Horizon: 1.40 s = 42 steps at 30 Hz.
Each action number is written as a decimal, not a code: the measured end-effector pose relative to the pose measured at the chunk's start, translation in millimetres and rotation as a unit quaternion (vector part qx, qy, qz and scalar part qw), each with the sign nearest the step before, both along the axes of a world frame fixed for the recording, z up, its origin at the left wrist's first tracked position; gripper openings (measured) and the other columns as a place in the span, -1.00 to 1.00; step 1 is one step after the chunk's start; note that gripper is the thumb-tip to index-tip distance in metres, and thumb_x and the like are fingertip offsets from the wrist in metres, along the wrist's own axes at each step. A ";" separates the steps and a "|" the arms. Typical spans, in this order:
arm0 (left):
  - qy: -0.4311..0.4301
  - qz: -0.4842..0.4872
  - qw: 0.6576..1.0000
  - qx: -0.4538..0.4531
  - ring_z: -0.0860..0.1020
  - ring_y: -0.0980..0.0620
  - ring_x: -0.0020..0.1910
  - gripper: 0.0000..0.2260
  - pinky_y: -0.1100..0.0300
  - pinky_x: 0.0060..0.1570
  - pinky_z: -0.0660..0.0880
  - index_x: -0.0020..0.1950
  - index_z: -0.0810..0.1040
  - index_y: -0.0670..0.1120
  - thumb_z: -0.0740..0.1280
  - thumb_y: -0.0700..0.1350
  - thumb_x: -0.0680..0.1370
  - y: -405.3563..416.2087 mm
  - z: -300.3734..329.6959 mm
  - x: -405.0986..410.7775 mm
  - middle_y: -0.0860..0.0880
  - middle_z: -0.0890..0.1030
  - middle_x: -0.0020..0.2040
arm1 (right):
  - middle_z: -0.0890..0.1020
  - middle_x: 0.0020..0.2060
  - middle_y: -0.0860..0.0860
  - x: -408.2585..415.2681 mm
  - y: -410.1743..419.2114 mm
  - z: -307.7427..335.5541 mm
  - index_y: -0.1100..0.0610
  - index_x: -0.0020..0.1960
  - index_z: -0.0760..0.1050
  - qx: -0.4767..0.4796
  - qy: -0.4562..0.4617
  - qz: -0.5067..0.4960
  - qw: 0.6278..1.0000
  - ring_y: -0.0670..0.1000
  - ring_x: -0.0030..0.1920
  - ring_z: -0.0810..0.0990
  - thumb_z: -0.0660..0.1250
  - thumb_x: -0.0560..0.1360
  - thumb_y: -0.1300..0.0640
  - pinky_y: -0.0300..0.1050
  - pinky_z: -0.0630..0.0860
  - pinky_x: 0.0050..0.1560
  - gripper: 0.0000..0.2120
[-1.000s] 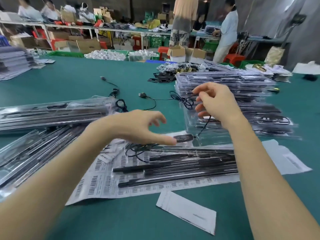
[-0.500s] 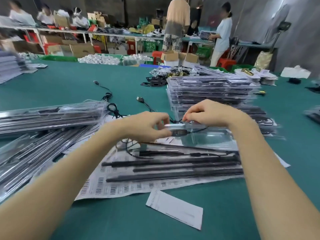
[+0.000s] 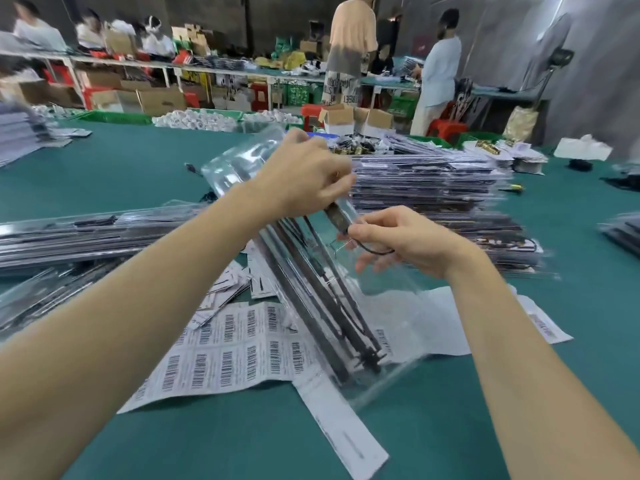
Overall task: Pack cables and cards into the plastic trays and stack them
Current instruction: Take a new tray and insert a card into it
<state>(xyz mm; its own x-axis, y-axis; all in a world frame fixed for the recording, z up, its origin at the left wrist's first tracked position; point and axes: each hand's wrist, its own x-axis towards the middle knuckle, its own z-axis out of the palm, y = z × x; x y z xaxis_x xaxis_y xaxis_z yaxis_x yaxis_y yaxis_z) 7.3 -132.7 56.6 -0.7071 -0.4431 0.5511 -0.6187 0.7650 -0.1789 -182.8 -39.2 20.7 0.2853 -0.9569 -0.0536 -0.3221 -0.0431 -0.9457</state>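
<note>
Glossy clear plastic tray (image 3: pixel 374 289) of thin black cables (image 3: pixel 322 292), tilted between both hands.

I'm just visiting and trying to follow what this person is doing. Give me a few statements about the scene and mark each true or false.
1. The clear tray lies flat on the table. False: both hands hold it tilted, its far end raised.
2. The left hand grips the tray's upper end. True.
3. The right hand is empty. False: it pinches a thin black cable.
4. Barcode sheets lie on the green table under the tray. True.
5. The stack of packed trays stands behind the hands. True.
6. The tray holds no parts. False: long black rods lie inside it.
</note>
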 end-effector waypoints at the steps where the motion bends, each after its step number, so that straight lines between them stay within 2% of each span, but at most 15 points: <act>1: 0.055 0.017 0.998 0.001 0.50 0.00 0.05 -0.79 0.01 0.28 0.24 0.00 0.52 0.02 0.18 0.10 0.64 0.7 -3.2 -1.3 0.07 0.59 -0.05 | 0.72 -0.11 -0.06 -0.2 0.9 -5.1 0.12 0.07 0.68 0.001 -0.016 -0.019 1.000 0.07 -0.17 0.73 0.42 0.49 -0.07 -0.27 0.54 -0.33 -0.71; 7: 0.335 0.188 0.917 0.107 0.35 -0.06 0.23 -0.59 0.04 0.18 0.27 0.26 0.36 -0.05 0.29 0.12 0.50 14.8 -35.4 13.8 -0.05 0.40 0.23 | 0.74 0.01 0.04 3.0 14.4 -34.5 0.15 0.12 0.66 0.047 -0.199 -0.159 0.966 0.10 -0.14 0.73 0.32 0.63 0.10 -0.15 0.63 -0.26 -0.80; 10: 0.396 0.190 0.849 0.293 0.42 -0.07 0.25 -0.45 0.02 0.21 0.36 0.34 0.30 -0.08 0.36 0.22 0.53 26.2 -52.0 26.1 -0.08 0.39 0.29 | 0.71 0.01 0.11 9.3 16.9 -39.5 0.22 0.14 0.62 0.043 -0.299 -0.196 0.933 0.17 -0.08 0.73 0.30 0.62 0.16 -0.09 0.65 -0.22 -0.81; 14: 0.273 0.120 0.769 0.566 0.67 0.02 -0.01 -0.45 0.12 -0.09 0.60 0.20 0.48 0.02 0.36 0.39 0.43 32.7 -51.4 51.5 0.02 0.68 0.08 | 0.71 -0.11 0.06 18.6 17.6 -40.3 0.18 0.12 0.56 0.019 -0.381 -0.228 0.896 0.16 -0.06 0.72 0.25 0.65 0.21 0.02 0.69 -0.04 -0.87; 17: 0.273 0.042 0.722 0.635 0.72 -0.02 -0.11 -0.37 0.22 -0.22 0.62 0.32 0.52 0.02 0.52 0.25 0.32 29.9 -52.4 69.9 -0.06 0.71 0.08 | 0.70 -0.13 0.05 20.7 19.4 -40.9 0.17 0.13 0.53 -0.009 -0.439 -0.229 0.868 0.15 0.03 0.72 0.25 0.66 0.22 0.08 0.67 0.07 -0.89; 20: 0.377 0.030 0.658 0.651 0.69 -0.01 -0.23 -0.40 0.19 -0.23 0.61 0.31 0.54 0.05 0.57 0.10 0.30 25.6 -64.7 74.3 -0.13 0.69 0.11 | 0.66 -0.06 0.12 16.0 23.1 -43.5 0.18 0.12 0.51 -0.043 -0.346 -0.236 0.907 0.13 0.04 0.72 0.32 0.63 0.14 0.09 0.67 0.04 -0.88; 23: 0.503 -0.010 0.542 0.673 0.71 -0.12 -0.07 -0.58 0.06 -0.19 0.66 0.28 0.53 -0.01 0.50 -0.05 0.44 26.2 -77.6 70.7 -0.17 0.67 0.17 | 0.74 -0.09 -0.03 2.9 31.0 -36.5 0.09 0.02 0.56 -0.103 -0.096 -0.224 0.964 0.07 -0.09 0.74 0.40 0.54 -0.12 -0.07 0.66 -0.17 -0.72; 26: 0.607 -0.030 0.447 0.656 0.71 -0.17 -0.04 -0.62 0.11 -0.30 0.66 0.35 0.42 -0.10 0.41 -0.16 0.56 26.7 -83.9 68.6 -0.18 0.62 0.19 | 0.72 -0.24 -0.14 -12.3 36.0 -20.5 -0.09 -0.10 0.65 -0.091 0.180 -0.163 0.966 -0.14 -0.18 0.70 0.40 0.29 -0.47 -0.14 0.59 -0.16 -0.53; 30: 0.583 0.042 0.499 0.640 0.67 -0.06 -0.08 -0.60 0.04 -0.13 0.64 0.37 0.43 -0.13 0.38 -0.01 0.59 24.6 -83.8 63.8 -0.14 0.56 0.27 | 0.54 -0.44 -0.14 -13.9 36.0 -7.1 -0.10 -0.21 0.68 -0.048 0.287 -0.068 0.954 -0.15 -0.43 0.46 0.42 0.33 -0.44 -0.16 0.43 -0.30 -0.59; 32: 0.588 0.066 0.493 0.638 0.64 -0.04 -0.06 -0.60 0.03 -0.11 0.64 0.31 0.48 -0.18 0.34 0.06 0.60 25.6 -82.4 54.7 -0.14 0.58 0.21 | 0.50 -0.41 -0.03 -2.4 35.5 -3.3 -0.03 -0.22 0.67 -0.061 0.272 -0.022 0.960 -0.07 -0.39 0.44 0.39 0.46 -0.31 -0.12 0.40 -0.28 -0.65; 35: 0.617 0.036 0.440 0.652 0.68 -0.11 0.00 -0.64 0.07 -0.17 0.67 0.27 0.50 -0.20 0.27 0.07 0.65 29.1 -80.9 42.2 -0.19 0.59 0.22 | 0.64 -0.29 0.04 29.2 33.1 -6.6 0.14 -0.17 0.57 -0.026 0.080 -0.013 0.996 0.01 -0.18 0.71 0.33 0.61 -0.06 -0.17 0.60 -0.18 -0.70; 37: 0.622 0.015 0.424 0.658 0.64 -0.15 0.13 -0.58 0.05 0.02 0.64 0.38 0.43 -0.22 0.24 0.07 0.67 28.5 -82.5 41.2 -0.18 0.50 0.35 | 0.67 -0.27 0.07 48.4 31.7 -10.8 0.21 -0.12 0.53 0.008 -0.038 -0.022 0.999 0.10 -0.12 0.73 0.32 0.63 0.04 -0.17 0.62 -0.20 -0.74; 38: 0.605 0.032 0.453 0.654 0.62 -0.15 0.16 -0.56 0.02 0.12 0.59 0.39 0.41 -0.24 0.23 0.07 0.68 28.1 -82.6 42.7 -0.16 0.46 0.35 | 0.68 -0.26 0.07 55.8 30.6 -12.5 0.23 -0.10 0.53 0.030 -0.091 -0.025 0.995 0.11 -0.12 0.73 0.32 0.63 0.07 -0.19 0.62 -0.20 -0.76; 39: 0.563 0.078 0.523 0.635 0.59 -0.13 0.16 -0.56 0.01 0.18 0.54 0.37 0.41 -0.24 0.23 0.08 0.67 28.1 -82.4 44.8 -0.12 0.46 0.30 | 0.68 -0.24 0.08 61.0 29.5 -14.1 0.25 -0.07 0.54 0.060 -0.153 -0.030 0.986 0.09 -0.12 0.72 0.32 0.63 0.09 -0.21 0.62 -0.19 -0.78; 42: 0.407 0.214 0.786 0.413 0.50 -0.03 0.20 -0.56 0.07 0.19 0.41 0.40 0.40 -0.14 0.31 0.09 0.63 31.5 -82.7 52.5 -0.05 0.50 0.28 | 0.65 -0.26 0.10 68.7 27.4 -16.7 0.26 -0.09 0.53 0.165 -0.361 -0.082 0.914 0.02 -0.25 0.69 0.33 0.62 0.14 -0.26 0.62 -0.23 -0.81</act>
